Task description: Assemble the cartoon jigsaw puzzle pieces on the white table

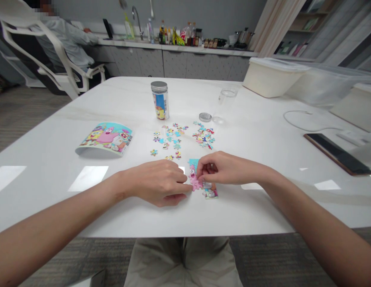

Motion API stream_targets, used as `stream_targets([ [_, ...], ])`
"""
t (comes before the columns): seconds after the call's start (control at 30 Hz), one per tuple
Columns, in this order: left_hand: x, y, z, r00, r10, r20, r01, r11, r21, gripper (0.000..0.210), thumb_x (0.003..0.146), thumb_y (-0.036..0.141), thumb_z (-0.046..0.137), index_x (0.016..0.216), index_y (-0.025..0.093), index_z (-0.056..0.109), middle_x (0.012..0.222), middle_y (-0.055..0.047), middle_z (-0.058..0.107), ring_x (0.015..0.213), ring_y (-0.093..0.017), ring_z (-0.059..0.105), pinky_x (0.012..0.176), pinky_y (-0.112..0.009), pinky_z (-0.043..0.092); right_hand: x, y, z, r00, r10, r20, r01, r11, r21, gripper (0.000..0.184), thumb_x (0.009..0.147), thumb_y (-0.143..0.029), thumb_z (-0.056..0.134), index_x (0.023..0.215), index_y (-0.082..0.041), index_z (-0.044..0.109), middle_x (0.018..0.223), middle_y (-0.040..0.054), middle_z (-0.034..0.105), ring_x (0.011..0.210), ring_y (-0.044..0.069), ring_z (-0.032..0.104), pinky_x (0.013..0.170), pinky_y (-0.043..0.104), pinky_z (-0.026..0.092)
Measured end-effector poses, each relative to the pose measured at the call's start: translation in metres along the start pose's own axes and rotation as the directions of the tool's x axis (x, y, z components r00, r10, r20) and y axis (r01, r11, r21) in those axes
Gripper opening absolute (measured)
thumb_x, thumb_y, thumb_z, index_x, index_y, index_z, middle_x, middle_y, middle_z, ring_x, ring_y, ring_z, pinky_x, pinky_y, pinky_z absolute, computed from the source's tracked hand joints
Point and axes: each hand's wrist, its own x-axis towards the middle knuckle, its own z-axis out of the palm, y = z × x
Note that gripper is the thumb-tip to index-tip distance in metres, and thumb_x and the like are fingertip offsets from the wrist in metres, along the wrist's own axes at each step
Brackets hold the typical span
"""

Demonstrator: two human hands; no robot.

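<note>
A partly joined jigsaw puzzle (196,184) with a pink cartoon figure lies flat near the table's front edge. My left hand (161,181) rests on the table at its left, the index finger stretched to its lower left edge and the thumb apart below. From the other side my right hand (222,168) reaches over the puzzle, thumb and index fingertips pinched at a pink puzzle piece, covering part of the picture. Beyond my hands lie loose puzzle pieces (173,137) and a second cluster of pieces (204,136).
A curled picture sheet (106,138) lies left. Behind the pieces are a lidded canister (160,101), a metal lid (205,116) and a clear jar (225,105). A phone (337,153), cable and storage bins (271,77) occupy the right. A person (65,44) sits far left.
</note>
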Motion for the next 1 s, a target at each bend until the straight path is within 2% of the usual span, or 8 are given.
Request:
stream_targets([
  [0.2,-0.0002,0.0007,0.0002,1.0,-0.013,0.013,0.013,1.0,-0.006,0.018,0.09,0.021,0.045,0.09,0.019,0.063,0.064,-0.002,0.059,0.057,-0.014,0.05,0.056,-0.03,0.037,-0.003,-0.0024,-0.0075,0.997,0.019,-0.074,-0.024,0.997,-0.073,0.015,0.081,-0.025,0.053,0.085,-0.017,0.065,0.07,0.0004,0.061,0.06,0.011,0.048,0.054,0.024,0.036],
  [0.53,0.0032,0.0021,-0.0022,0.997,-0.07,0.045,0.072,0.996,-0.049,0.025,0.089,0.022,0.047,0.111,0.019,0.059,0.069,-0.003,0.065,0.06,-0.015,0.056,0.057,-0.028,0.04,-0.0047,-0.0032,-0.0065,0.999,-0.011,0.04,0.014,0.996,-0.084,0.012,0.076,-0.019,0.055,0.083,-0.016,0.065,0.069,0.0002,0.061,0.059,0.011,0.05,0.053,0.023,0.036],
  [1.0,0.0034,0.0031,-0.0001,0.997,-0.067,0.045,0.07,0.996,-0.058,0.026,0.089,0.021,0.046,0.112,0.017,0.059,0.069,-0.003,0.065,0.061,-0.015,0.057,0.059,-0.029,0.042,-0.0031,-0.003,-0.0018,0.999,0.008,0.038,-0.007,0.999,-0.045,0.006,0.074,-0.019,0.059,0.078,-0.016,0.062,0.066,-0.0007,0.059,0.059,0.01,0.051,0.052,0.022,0.038],
])
